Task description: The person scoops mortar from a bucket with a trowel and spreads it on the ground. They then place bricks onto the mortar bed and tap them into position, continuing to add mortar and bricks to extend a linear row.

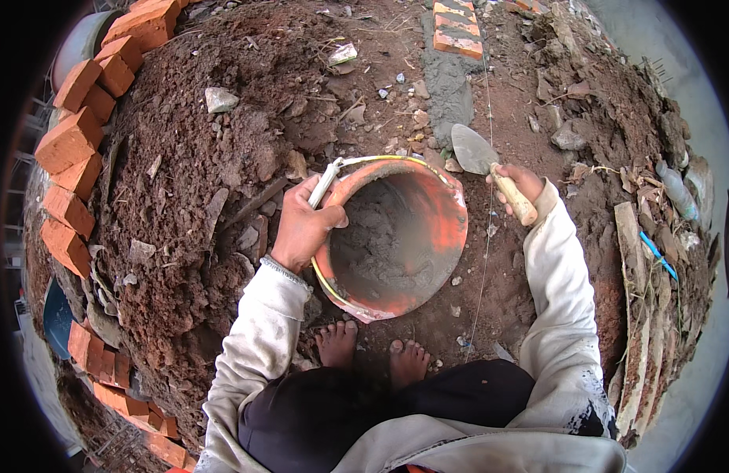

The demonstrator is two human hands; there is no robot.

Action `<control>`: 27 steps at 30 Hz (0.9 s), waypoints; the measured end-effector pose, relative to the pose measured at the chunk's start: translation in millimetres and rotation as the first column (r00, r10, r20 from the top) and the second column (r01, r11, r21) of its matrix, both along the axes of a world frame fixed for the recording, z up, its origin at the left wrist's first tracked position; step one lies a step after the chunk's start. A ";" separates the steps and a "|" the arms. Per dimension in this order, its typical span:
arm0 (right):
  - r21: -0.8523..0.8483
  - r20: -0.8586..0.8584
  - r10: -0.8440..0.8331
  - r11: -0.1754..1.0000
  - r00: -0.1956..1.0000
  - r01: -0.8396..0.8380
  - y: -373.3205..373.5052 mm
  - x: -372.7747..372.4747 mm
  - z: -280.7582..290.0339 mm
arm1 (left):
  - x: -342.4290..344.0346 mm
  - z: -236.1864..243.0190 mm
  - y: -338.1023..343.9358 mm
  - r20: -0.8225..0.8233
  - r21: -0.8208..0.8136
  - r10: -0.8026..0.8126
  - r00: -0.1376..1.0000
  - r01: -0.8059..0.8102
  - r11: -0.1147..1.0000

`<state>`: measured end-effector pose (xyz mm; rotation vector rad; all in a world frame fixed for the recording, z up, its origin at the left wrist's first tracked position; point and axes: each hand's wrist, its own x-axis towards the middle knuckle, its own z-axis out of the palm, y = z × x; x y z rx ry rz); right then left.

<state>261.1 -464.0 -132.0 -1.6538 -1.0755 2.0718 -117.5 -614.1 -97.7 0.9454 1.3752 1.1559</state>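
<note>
An orange bucket [453, 229] with wet grey mortar [380, 244] inside stands in front of my feet, its mouth turned up toward me. My left hand [307, 221] grips the bucket's rim on the left, close to the white grip [325, 183] of its yellow handle. In my right hand [523, 185] is a trowel [475, 150], held by its wooden handle. The trowel's grey blade points up and left, just beyond the bucket's right rim and beside the near end of a mortar strip [449, 98] on the ground.
Bricks [456, 27] with mortar on them lie at the strip's far end. A thin string [487, 102] runs along its right side. Orange bricks [68, 142] line the left edge, past a mound of loose soil [175, 173]. Wooden boards [636, 307] lie at right.
</note>
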 end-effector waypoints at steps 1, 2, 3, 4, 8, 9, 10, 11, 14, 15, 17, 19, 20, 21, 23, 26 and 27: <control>0.050 -0.130 0.039 0.998 0.991 -0.033 -35.9 3.4 32.8 | -0.4 3.2 -2.7 -0.018 -0.009 0.003 1.000 -0.003 1.000; 0.170 -0.134 -0.054 0.983 0.990 0.077 -80.3 -2.0 56.8 | -0.1 4.6 -5.8 -0.061 -0.003 -0.003 0.998 0.002 1.000; 0.280 -0.151 -0.034 0.957 0.988 0.076 -118.5 3.4 65.9 | 1.2 7.5 -5.3 -0.102 0.012 -0.016 0.995 0.017 1.000; 0.340 -0.105 0.024 0.940 0.994 0.013 -153.7 10.5 69.9 | 2.2 10.7 -6.4 -0.148 0.019 -0.033 0.988 0.036 0.999; 0.657 0.584 0.405 0.274 0.704 -0.703 -202.5 9.3 61.2 | 34.6 15.7 0.4 -0.176 0.084 -0.082 0.981 0.098 0.992; 0.534 0.669 0.337 0.402 0.663 -0.743 -197.6 -10.1 48.6 | 42.1 23.0 -1.1 -0.263 0.078 -0.119 0.958 0.144 0.987; 0.388 0.755 0.285 0.533 0.591 -0.752 -190.2 -34.7 35.6 | 51.3 29.2 -2.3 -0.335 0.070 -0.166 0.927 0.200 0.977; 0.368 0.774 0.265 0.551 0.576 -0.749 -179.7 -56.1 5.4 | 59.7 27.3 -4.0 -0.442 0.199 -0.158 0.883 0.268 0.943; 0.067 0.833 0.426 0.556 0.353 -0.829 -205.2 -120.1 13.4 | 63.2 31.4 -8.7 -0.525 0.251 -0.177 0.832 0.350 0.902; 0.141 0.808 0.444 0.493 0.387 -0.859 -212.4 -115.1 4.3 | 60.9 30.8 -8.9 -0.487 0.249 -0.185 0.854 0.338 0.907; 0.265 0.705 0.473 0.516 0.529 -0.815 -213.9 -79.0 5.9 | 58.4 33.4 -17.5 -0.470 0.257 -0.205 0.859 0.356 0.899; 0.453 0.627 0.321 0.590 0.709 -0.668 -208.9 -78.3 8.5 | 53.0 31.0 -25.2 -0.480 0.223 -0.239 0.844 0.381 0.897; 0.445 0.676 0.227 0.633 0.701 -0.634 -203.0 -70.3 -12.3 | 57.3 26.4 -30.6 -0.482 0.241 -0.250 0.840 0.401 0.884; 0.236 0.487 0.423 0.778 0.764 -0.582 -198.8 -73.7 -21.8 | 60.4 22.7 -29.8 -0.500 0.268 -0.249 0.830 0.421 0.866; 0.011 0.055 0.414 0.910 0.909 -0.415 -213.0 -69.8 -55.9 | 61.8 21.1 -25.1 -0.491 0.295 -0.272 0.828 0.451 0.842; -0.248 -0.318 0.129 0.945 0.939 -0.214 -230.3 -75.1 -72.5 | 46.8 21.8 -18.5 -0.314 0.247 -0.275 0.909 0.358 0.900; -0.275 -0.422 0.103 0.932 0.901 -0.235 -234.1 -80.6 -78.4 | 43.8 17.7 -15.6 -0.234 0.243 -0.279 0.931 0.333 0.911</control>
